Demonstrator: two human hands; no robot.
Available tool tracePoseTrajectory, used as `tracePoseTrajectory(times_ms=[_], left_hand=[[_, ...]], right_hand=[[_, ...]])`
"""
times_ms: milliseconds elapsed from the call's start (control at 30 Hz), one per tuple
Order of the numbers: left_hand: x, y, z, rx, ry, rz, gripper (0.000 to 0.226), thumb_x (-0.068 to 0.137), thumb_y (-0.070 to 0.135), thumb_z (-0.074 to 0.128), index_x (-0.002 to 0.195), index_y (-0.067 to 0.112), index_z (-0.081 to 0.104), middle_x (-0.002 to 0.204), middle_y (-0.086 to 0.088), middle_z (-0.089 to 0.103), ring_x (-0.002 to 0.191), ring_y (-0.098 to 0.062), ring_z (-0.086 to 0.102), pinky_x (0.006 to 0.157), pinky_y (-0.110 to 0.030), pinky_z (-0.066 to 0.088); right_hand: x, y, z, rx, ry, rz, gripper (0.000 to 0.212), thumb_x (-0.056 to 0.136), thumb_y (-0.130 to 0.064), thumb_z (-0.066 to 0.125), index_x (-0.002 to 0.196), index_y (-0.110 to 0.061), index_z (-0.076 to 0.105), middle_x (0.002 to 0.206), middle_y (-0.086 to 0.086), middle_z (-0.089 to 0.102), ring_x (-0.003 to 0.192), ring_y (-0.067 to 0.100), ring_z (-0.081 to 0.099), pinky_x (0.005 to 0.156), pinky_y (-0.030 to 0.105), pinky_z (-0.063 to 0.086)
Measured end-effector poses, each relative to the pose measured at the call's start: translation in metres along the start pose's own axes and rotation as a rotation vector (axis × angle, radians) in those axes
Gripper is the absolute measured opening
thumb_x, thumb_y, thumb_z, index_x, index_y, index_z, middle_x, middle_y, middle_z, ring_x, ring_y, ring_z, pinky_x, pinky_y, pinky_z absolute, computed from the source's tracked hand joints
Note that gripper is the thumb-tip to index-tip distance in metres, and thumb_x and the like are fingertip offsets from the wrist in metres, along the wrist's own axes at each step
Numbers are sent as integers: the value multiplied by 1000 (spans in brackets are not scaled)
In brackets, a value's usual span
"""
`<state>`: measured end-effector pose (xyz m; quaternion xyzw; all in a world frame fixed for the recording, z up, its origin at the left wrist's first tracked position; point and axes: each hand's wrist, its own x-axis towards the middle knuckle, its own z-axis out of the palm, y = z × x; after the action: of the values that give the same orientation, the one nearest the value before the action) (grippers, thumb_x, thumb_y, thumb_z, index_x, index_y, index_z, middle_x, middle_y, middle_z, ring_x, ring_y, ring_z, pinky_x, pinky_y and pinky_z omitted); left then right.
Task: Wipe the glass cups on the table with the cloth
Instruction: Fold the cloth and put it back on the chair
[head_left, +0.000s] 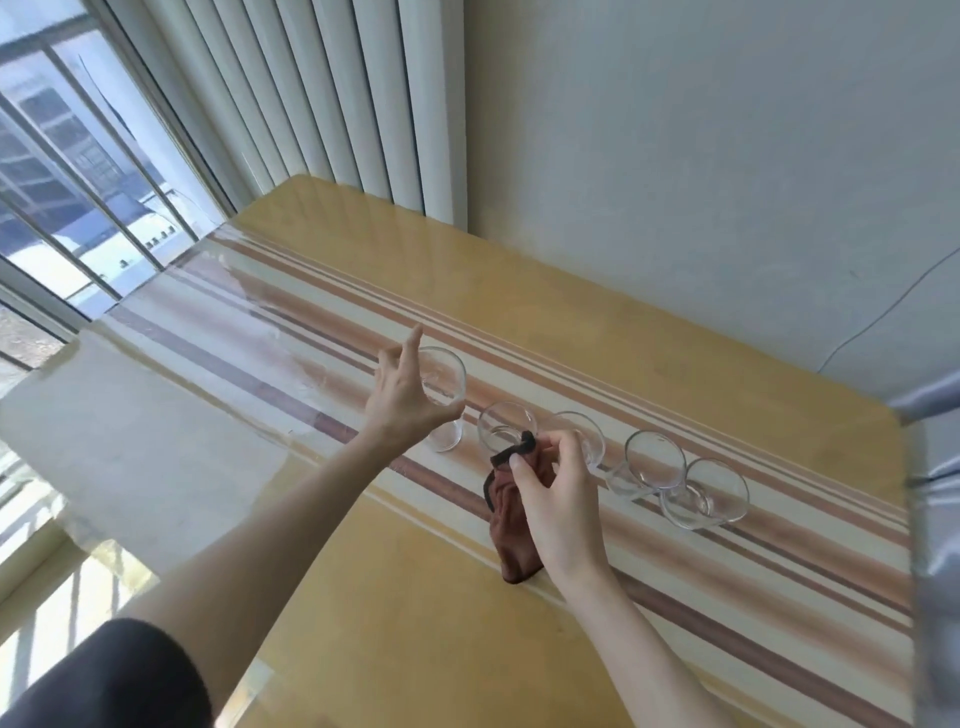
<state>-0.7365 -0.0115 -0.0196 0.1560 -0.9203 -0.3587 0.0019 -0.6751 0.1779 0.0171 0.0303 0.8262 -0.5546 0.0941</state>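
Observation:
Several clear glass cups stand in a row along the striped runner of the table (649, 332). My left hand (405, 395) is around the leftmost cup (445, 387), thumb and fingers curled at its rim, index finger raised. My right hand (558, 488) pinches the top edge of a brown cloth (511, 525) with dark trim, which hangs down to the tabletop. Behind that hand stand a second cup (501, 428) and a third cup (589, 434), partly hidden. Two more cups (654, 460) (709, 493) stand to the right, touching each other.
The yellow table has a glass top; its right edge (906, 519) meets a grey fabric-covered object (935, 519). A window with bars (78, 182) and vertical blinds (337, 104) are at the left and back. A white wall lies behind.

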Motion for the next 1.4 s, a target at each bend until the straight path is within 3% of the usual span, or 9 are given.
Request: tracePoseTrajectory(times_ms=[200, 300, 400, 533, 667, 967, 1067, 1233, 1400], left_hand=[[-5, -3, 1, 114, -34, 47, 106, 73, 43, 74, 151, 22, 5, 140, -17, 27, 129, -34, 32, 99, -40, 39], [-13, 1, -2, 226, -59, 58, 114, 68, 65, 66, 151, 24, -1, 150, -18, 16, 140, -37, 17, 113, -49, 21], [-42, 27, -14, 62, 70, 175, 98, 70, 76, 48, 149, 28, 15, 154, -8, 17, 143, -26, 16, 115, -47, 16], [-97, 76, -29, -538, -419, 221, 75, 73, 63, 61, 135, 23, 44, 129, 4, 57, 120, -5, 54, 100, -25, 45], [-122, 104, -24, -445, -662, 259, 18, 84, 20, 69, 102, 19, 65, 93, 8, 68, 87, -11, 67, 77, -25, 52], [-190, 134, -11, -463, -328, 82, 27, 91, 27, 60, 83, 1, 57, 74, -8, 50, 70, -16, 50, 67, -28, 38], [-206, 141, -9, -589, -66, -80, 22, 93, 24, 56, 84, 4, 58, 74, -7, 57, 75, -22, 57, 73, -32, 44], [-240, 174, -5, -689, 169, -175, 16, 92, 24, 58, 79, 14, 60, 74, -7, 68, 68, -15, 67, 60, -28, 58], [-273, 194, -1, -709, 100, -82, 23, 94, 30, 54, 96, 11, 64, 86, -7, 71, 80, -13, 70, 74, -26, 59]], right_hand=[[-2, 3, -2, 23, -19, 19, 12, 93, -13, 59, 101, -12, 50, 90, 1, 63, 80, 2, 59, 64, 6, 45], [-7, 0, -9, 48, -50, 21, 13, 93, -13, 59, 102, -10, 50, 89, -1, 62, 76, -4, 59, 62, 3, 43], [-14, -5, -23, 137, -89, 30, 12, 93, -16, 59, 102, -12, 51, 91, -6, 61, 75, -18, 56, 65, 2, 43], [-27, -13, -55, 272, -152, 6, 8, 93, -18, 60, 94, -17, 52, 95, 4, 66, 85, 5, 63, 74, 21, 49], [-46, -20, -94, 358, -160, -34, 8, 94, -16, 56, 96, -9, 52, 74, -10, 68, 65, -2, 63, 58, 14, 47], [-88, 3, -171, 258, -73, 11, 27, 84, -6, 69, 90, -23, 48, 93, 15, 60, 81, 26, 60, 64, 32, 44], [-94, 6, -194, 303, -109, 66, 36, 84, 1, 67, 111, -14, 49, 97, 10, 59, 80, 18, 62, 55, 16, 49], [-107, -4, -199, 138, 80, -10, 10, 86, -8, 66, 84, -15, 59, 82, 2, 63, 79, 23, 61, 62, 23, 48], [-142, -49, -166, 235, -249, -189, 15, 92, -14, 56, 86, -23, 67, 85, -3, 71, 84, 12, 68, 70, 21, 56]])
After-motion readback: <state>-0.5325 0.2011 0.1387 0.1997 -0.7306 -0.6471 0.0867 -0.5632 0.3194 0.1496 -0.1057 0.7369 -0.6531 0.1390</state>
